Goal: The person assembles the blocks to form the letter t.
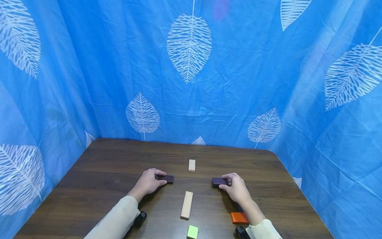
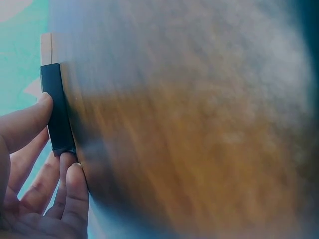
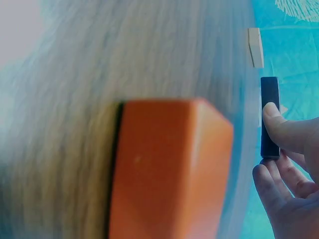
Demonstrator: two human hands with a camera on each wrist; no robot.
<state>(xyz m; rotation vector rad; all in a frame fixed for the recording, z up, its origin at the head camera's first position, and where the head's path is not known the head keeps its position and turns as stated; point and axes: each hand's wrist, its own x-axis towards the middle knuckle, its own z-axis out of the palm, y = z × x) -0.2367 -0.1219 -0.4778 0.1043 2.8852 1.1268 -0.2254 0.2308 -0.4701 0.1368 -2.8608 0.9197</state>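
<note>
On the left of the wooden table, my left hand [image 1: 150, 181] grips a dark purple block [image 1: 169, 179] by its outer end, with thumb and fingers on opposite sides. The left wrist view shows the thumb along this dark block [image 2: 59, 107]. To the right, my right hand [image 1: 236, 188] pinches a second dark purple block [image 1: 219, 181], thumb on the near side; the right wrist view shows that block [image 3: 270, 119] too. Between the hands lie a short pale wooden block [image 1: 192, 165], farther back, and a longer pale wooden block [image 1: 186, 205], nearer.
A light green block [image 1: 192, 231] lies at the front middle of the table [image 1: 113, 159]. An orange block [image 1: 239, 218] sits beside the right forearm, partly covered, with something dark behind it. A blue curtain [image 1: 232, 66] with white leaves surrounds the table's back and sides.
</note>
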